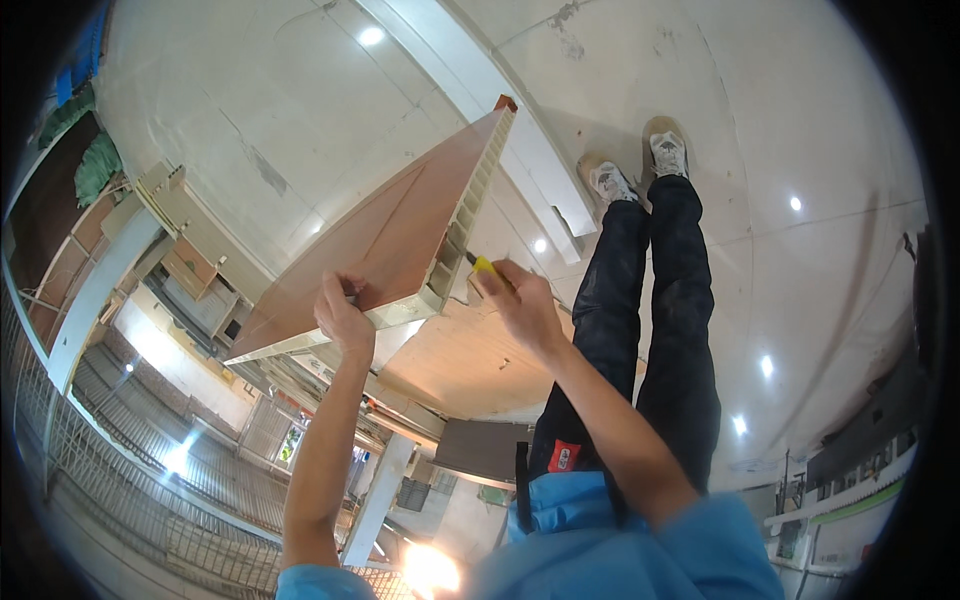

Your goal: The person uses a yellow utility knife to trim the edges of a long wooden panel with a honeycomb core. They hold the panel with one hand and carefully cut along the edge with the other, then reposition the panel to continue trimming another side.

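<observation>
A reddish-brown door panel lies in front of me, tilted in the view, with a pale edge of hollow, ribbed cells along its right side. My left hand is at the panel's near edge, with bent fingers on its brown face; a small grey spot shows beside the fingertips. My right hand is closed round a yellow-handled tool with a dark tip. That tip is close to the cells near the panel's right corner; whether it touches them I cannot tell.
A long white beam runs under the panel's far corner, near my shoes. Below the panel is a light-brown board. Wooden pieces and metal racks stand at the left. Pale tiled floor extends right.
</observation>
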`<control>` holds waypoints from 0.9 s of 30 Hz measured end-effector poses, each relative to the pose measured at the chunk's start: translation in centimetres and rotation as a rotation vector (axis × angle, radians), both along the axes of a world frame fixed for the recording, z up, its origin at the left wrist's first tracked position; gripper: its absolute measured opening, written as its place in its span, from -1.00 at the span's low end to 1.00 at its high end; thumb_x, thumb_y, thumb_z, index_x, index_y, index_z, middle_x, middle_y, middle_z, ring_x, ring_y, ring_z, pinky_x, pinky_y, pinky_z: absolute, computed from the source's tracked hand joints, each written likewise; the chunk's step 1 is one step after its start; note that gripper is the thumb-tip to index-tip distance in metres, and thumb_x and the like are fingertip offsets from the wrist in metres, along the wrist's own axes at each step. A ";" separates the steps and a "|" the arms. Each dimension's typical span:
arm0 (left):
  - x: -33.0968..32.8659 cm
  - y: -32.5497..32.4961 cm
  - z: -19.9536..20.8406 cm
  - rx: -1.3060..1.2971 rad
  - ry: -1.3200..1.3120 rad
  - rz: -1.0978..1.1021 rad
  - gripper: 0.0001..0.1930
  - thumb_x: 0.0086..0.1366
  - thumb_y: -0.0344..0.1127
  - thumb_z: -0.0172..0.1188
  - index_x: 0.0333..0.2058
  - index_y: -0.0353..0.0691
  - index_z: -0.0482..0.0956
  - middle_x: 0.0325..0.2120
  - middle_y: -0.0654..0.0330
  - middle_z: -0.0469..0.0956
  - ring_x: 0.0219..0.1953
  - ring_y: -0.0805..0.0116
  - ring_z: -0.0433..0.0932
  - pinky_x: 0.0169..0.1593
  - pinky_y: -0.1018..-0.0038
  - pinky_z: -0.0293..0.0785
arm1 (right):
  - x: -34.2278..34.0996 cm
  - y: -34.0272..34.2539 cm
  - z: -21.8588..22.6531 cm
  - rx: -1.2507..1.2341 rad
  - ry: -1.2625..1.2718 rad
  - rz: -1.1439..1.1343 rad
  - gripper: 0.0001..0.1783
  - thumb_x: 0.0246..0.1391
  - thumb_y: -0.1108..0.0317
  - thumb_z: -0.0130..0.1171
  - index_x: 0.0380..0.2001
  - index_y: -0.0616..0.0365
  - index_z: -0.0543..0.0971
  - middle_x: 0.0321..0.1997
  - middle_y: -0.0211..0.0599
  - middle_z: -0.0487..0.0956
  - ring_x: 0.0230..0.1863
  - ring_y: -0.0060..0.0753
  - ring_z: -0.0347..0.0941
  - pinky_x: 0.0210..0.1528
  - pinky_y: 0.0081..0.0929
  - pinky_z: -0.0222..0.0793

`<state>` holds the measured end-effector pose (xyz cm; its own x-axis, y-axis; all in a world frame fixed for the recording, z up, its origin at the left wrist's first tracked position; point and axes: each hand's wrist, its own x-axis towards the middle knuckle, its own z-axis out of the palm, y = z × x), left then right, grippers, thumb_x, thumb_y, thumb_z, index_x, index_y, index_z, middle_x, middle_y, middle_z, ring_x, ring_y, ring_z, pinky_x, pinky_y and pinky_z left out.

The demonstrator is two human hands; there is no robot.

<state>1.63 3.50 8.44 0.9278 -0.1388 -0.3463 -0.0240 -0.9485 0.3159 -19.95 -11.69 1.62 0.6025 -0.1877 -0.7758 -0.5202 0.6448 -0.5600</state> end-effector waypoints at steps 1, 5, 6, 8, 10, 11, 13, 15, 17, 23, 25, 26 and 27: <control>0.1 0.1 0.0 0.019 -0.006 0.012 -0.38 0.57 0.01 -0.15 -0.49 -0.37 0.63 -0.54 0.11 0.64 -0.45 0.29 0.57 -0.23 0.33 0.47 | 0.1 -0.1 -0.2 0.084 0.083 0.028 -0.57 0.41 0.06 0.18 -0.12 0.31 0.66 -0.42 -0.08 0.65 -0.40 -0.20 0.60 -0.31 -0.26 0.43; 0.3 0.5 0.0 -0.062 0.030 0.098 -0.36 0.58 0.03 -0.17 -0.50 -0.35 0.64 -0.55 0.12 0.64 -0.45 0.31 0.57 -0.24 0.34 0.46 | 0.0 -0.1 0.6 0.012 -0.131 -0.036 -0.54 0.41 0.05 0.18 -0.08 0.31 0.67 -0.41 -0.06 0.65 -0.40 -0.18 0.60 -0.29 -0.28 0.45; 0.2 0.5 0.1 -0.004 0.007 0.037 -0.35 0.59 0.04 -0.17 -0.50 -0.34 0.65 -0.55 0.13 0.64 -0.45 0.33 0.56 -0.24 0.35 0.46 | -0.2 0.0 1.2 0.035 -0.119 -0.015 -0.54 0.40 0.04 0.18 -0.07 0.31 0.67 -0.41 -0.05 0.66 -0.40 -0.17 0.61 -0.28 -0.28 0.46; 0.2 0.4 0.0 -0.004 -0.022 -0.006 -0.34 0.59 0.05 -0.17 -0.50 -0.33 0.65 -0.54 0.13 0.64 -0.44 0.34 0.57 -0.25 0.36 0.46 | -0.3 -0.1 1.7 0.006 -0.127 0.004 -0.52 0.40 0.03 0.18 -0.05 0.32 0.67 -0.40 -0.03 0.66 -0.39 -0.15 0.61 -0.27 -0.27 0.46; 0.1 0.1 0.1 -0.061 0.011 0.016 -0.35 0.59 0.05 -0.17 -0.49 -0.33 0.65 -0.54 0.13 0.65 -0.43 0.35 0.57 -0.24 0.36 0.46 | -0.2 -0.3 2.0 -0.031 -0.131 0.015 -0.51 0.39 0.02 0.18 -0.06 0.32 0.67 -0.39 -0.02 0.67 -0.38 -0.13 0.62 -0.26 -0.25 0.47; 0.1 0.0 0.1 -0.022 0.001 0.011 -0.36 0.59 0.05 -0.15 -0.49 -0.34 0.66 -0.53 0.13 0.66 -0.43 0.32 0.58 -0.23 0.35 0.47 | -0.2 -0.5 2.1 -0.106 -0.118 0.030 -0.50 0.39 0.00 0.17 -0.09 0.33 0.68 -0.39 0.00 0.67 -0.36 -0.08 0.63 -0.27 -0.22 0.47; 0.0 -0.3 0.2 0.012 -0.011 0.012 -0.36 0.58 0.05 -0.15 -0.49 -0.35 0.65 -0.53 0.13 0.65 -0.42 0.31 0.58 -0.24 0.35 0.46 | 0.1 -0.8 2.0 -0.085 -0.112 0.062 -0.50 0.40 -0.01 0.17 -0.11 0.32 0.68 -0.40 -0.01 0.66 -0.37 -0.05 0.63 -0.28 -0.20 0.46; -0.1 -0.5 0.2 0.002 -0.019 0.009 -0.36 0.58 0.04 -0.14 -0.49 -0.35 0.65 -0.53 0.14 0.65 -0.42 0.31 0.58 -0.24 0.35 0.46 | 0.4 -0.8 2.0 -0.136 -0.112 0.052 -0.50 0.40 -0.01 0.17 -0.13 0.32 0.68 -0.41 -0.01 0.66 -0.37 -0.03 0.62 -0.28 -0.19 0.45; -0.1 -0.6 0.2 -0.023 -0.013 -0.005 -0.36 0.58 0.04 -0.14 -0.49 -0.35 0.65 -0.53 0.14 0.64 -0.43 0.31 0.57 -0.24 0.35 0.46 | 0.7 -0.7 2.2 -0.195 -0.102 0.052 -0.50 0.40 -0.01 0.17 -0.14 0.31 0.68 -0.42 -0.03 0.65 -0.38 -0.02 0.61 -0.28 -0.18 0.44; -0.3 -0.8 0.4 -0.008 -0.019 0.014 -0.39 0.57 0.00 -0.14 -0.48 -0.35 0.65 -0.53 0.14 0.65 -0.43 0.33 0.55 -0.24 0.35 0.45 | 1.0 -0.2 2.0 -0.144 -0.081 0.059 -0.53 0.39 -0.01 0.18 -0.12 0.27 0.68 -0.40 -0.03 0.66 -0.35 -0.01 0.63 -0.25 -0.16 0.46; -0.3 -0.8 0.4 -0.008 -0.016 0.028 -0.40 0.56 0.00 -0.14 -0.49 -0.35 0.65 -0.53 0.14 0.65 -0.43 0.34 0.54 -0.25 0.35 0.45 | 1.2 -0.1 1.6 -0.181 -0.088 0.032 -0.53 0.40 -0.01 0.16 -0.12 0.26 0.67 -0.41 -0.03 0.66 -0.36 -0.01 0.63 -0.25 -0.15 0.47; -0.3 -0.9 0.4 -0.009 -0.022 0.009 -0.40 0.55 -0.01 -0.13 -0.49 -0.35 0.66 -0.53 0.14 0.65 -0.43 0.34 0.54 -0.25 0.35 0.44 | 1.2 0.0 1.4 -0.172 -0.087 0.056 -0.53 0.40 -0.01 0.15 -0.13 0.25 0.67 -0.42 -0.03 0.66 -0.36 0.00 0.64 -0.25 -0.14 0.47; -0.3 -0.9 0.3 -0.006 -0.018 0.030 -0.40 0.55 -0.01 -0.14 -0.49 -0.34 0.66 -0.53 0.14 0.65 -0.43 0.34 0.54 -0.25 0.36 0.44 | 1.3 0.1 1.0 -0.177 -0.090 -0.005 -0.54 0.40 0.00 0.17 -0.14 0.27 0.67 -0.46 -0.06 0.61 -0.43 -0.11 0.55 -0.30 -0.21 0.40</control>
